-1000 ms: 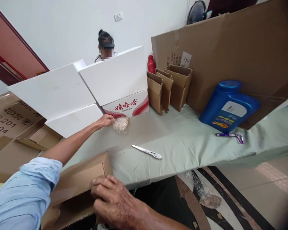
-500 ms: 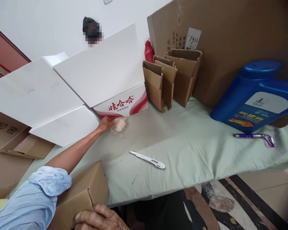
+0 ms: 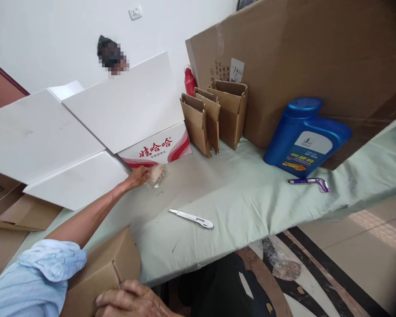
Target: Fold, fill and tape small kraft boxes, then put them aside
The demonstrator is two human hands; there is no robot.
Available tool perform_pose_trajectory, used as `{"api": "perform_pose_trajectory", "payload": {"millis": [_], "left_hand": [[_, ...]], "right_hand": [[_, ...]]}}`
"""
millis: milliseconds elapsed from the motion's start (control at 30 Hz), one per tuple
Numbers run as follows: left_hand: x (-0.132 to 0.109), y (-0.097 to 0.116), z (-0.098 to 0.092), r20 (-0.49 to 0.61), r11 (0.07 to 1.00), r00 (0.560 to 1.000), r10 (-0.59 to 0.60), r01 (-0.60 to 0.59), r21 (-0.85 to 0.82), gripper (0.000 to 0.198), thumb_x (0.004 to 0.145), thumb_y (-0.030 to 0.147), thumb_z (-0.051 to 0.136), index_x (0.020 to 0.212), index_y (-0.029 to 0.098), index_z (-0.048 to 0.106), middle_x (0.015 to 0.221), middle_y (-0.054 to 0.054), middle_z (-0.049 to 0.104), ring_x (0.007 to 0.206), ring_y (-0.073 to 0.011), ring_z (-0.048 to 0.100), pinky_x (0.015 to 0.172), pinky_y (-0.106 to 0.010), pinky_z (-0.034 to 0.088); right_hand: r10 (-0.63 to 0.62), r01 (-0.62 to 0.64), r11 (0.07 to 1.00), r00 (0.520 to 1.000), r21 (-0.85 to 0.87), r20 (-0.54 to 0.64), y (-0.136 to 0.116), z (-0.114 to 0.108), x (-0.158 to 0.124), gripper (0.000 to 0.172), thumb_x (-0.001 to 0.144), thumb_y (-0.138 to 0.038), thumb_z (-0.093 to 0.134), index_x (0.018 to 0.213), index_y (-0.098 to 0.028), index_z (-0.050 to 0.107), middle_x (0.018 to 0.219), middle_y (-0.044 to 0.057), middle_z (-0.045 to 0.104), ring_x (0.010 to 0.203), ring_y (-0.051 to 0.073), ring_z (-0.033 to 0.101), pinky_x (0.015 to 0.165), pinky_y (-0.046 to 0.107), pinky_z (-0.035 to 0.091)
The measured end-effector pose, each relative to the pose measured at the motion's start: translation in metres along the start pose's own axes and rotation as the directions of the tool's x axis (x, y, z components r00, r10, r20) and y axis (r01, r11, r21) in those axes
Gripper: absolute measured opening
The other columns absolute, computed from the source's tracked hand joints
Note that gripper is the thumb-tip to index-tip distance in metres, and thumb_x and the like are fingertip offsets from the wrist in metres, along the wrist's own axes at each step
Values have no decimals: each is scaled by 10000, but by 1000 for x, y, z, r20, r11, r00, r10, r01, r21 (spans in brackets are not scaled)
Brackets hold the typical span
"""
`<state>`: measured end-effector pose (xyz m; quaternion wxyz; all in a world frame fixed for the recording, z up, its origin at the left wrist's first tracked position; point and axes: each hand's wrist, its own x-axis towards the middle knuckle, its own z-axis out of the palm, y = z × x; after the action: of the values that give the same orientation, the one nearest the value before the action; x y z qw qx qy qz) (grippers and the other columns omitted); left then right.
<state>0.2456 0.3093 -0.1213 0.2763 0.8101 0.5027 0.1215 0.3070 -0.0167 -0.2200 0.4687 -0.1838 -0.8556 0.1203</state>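
Note:
My left hand (image 3: 139,177) reaches across the table, closed on a small clear plastic bag (image 3: 156,174) with pale pinkish contents I cannot make out. The bag is at the table surface, in front of a white and red carton (image 3: 165,149) with red lettering. Close to me, my right hand (image 3: 135,300) grips the near end of a brown cardboard box (image 3: 100,268), fingers bent over its side; the thumb is hidden. A white utility knife (image 3: 193,218) lies on the green cloth between the bag and the table's front edge.
Several narrow cardboard pieces (image 3: 214,116) stand behind the knife, near a red bottle (image 3: 189,81). A blue jug (image 3: 305,141) and a purple peeler (image 3: 308,182) are at right, before a huge carton (image 3: 277,57). A person's head (image 3: 110,55) shows behind the white flaps (image 3: 128,97).
The view has swung right and slightly up, so everything appears farther left. My left hand now covers more of the bag. My right hand stays on the box.

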Motion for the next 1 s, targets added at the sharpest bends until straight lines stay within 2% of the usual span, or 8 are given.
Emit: {"api": "perform_pose_trajectory", "payload": {"millis": [167, 333, 433, 500, 600, 733, 833, 1000], "left_hand": [[-61, 33, -63, 28, 996, 999, 20, -22, 91, 209, 737, 365, 728, 860, 199, 760, 954, -75, 786, 977, -304, 694, 854, -373, 537], [-220, 58, -126, 34, 973, 990, 134, -138, 187, 308, 943, 470, 677, 1117, 247, 799, 1364, -92, 762, 1185, -277, 724, 976, -367, 601], [-317, 48, -137, -23, 974, 999, 50, -43, 224, 263, 1008, 460, 665, 1144, 270, 785, 1534, -82, 690, 1284, -274, 707, 1059, -386, 605], [-359, 31, -132, -59, 978, 997, 43, -30, 208, 338, 995, 481, 692, 1256, 281, 769, 1580, -104, 661, 1366, -309, 674, 1039, -385, 624], [-383, 5, -115, -113, 976, 991, 72, -47, 212, 443, 960, 499, 727, 1338, 271, 757, 1554, -134, 681, 1365, -340, 679, 924, -352, 655], [-381, -9, -99, -227, 968, 958, 175, -126, 215, 360, 1034, 432, 601, 1262, 224, 786, 1385, -122, 785, 1256, -292, 741, 1021, -367, 615], [-381, -16, -92, -336, 975, 925, 178, -120, 186, 380, 1091, 443, 499, 1195, 226, 793, 1224, -81, 839, 1108, -256, 781, 947, -327, 607], [-377, -36, -76, -528, 968, 821, 218, -112, 224, 352, 1104, 419, 471, 1211, 229, 748, 1119, -65, 833, 976, -233, 784, 848, -311, 607]], "right_hand": [[-47, 47, 999, 994, 1, -99, -5, -51, 15, 218, 1116, -217, 546, 902, -220, 589, 1205, 68, 758, 1411, 212, 606, 1045, 346, 539], [70, -52, 985, 992, 162, -105, 2, -80, 34, 103, 1072, -161, 634, 997, -225, 603, 1214, 94, 720, 1368, 250, 604, 1162, 440, 507], [81, -49, 972, 988, 228, -133, 10, -90, 49, 125, 1053, -131, 664, 1018, -231, 597, 1235, 98, 708, 1308, 259, 623, 1111, 447, 521], [79, -42, 967, 987, 252, -138, 15, -94, 58, 145, 1053, -133, 673, 990, -230, 585, 1235, 100, 706, 1270, 260, 635, 1065, 437, 531], [78, -50, 968, 991, 246, -106, 19, -97, 71, 141, 1061, -150, 674, 984, -229, 587, 1234, 103, 708, 1246, 256, 642, 1046, 435, 543], [45, -37, 993, 997, 113, -66, 16, -99, 79, 111, 1055, -157, 687, 1003, -231, 621, 1289, 109, 714, 1339, 274, 618, 1144, 501, 525], [-30, 31, 997, 999, -77, 19, 6, -102, 79, 37, 1060, -201, 701, 1054, -233, 684, 1380, 114, 711, 1501, 315, 521, 1217, 562, 477], [-56, 104, 935, 987, -338, 150, -12, -113, 82, 32, 1075, -247, 690, 1069, -224, 713, 1494, 112, 688, 1527, 357, 487, 1165, 559, 490]]}}
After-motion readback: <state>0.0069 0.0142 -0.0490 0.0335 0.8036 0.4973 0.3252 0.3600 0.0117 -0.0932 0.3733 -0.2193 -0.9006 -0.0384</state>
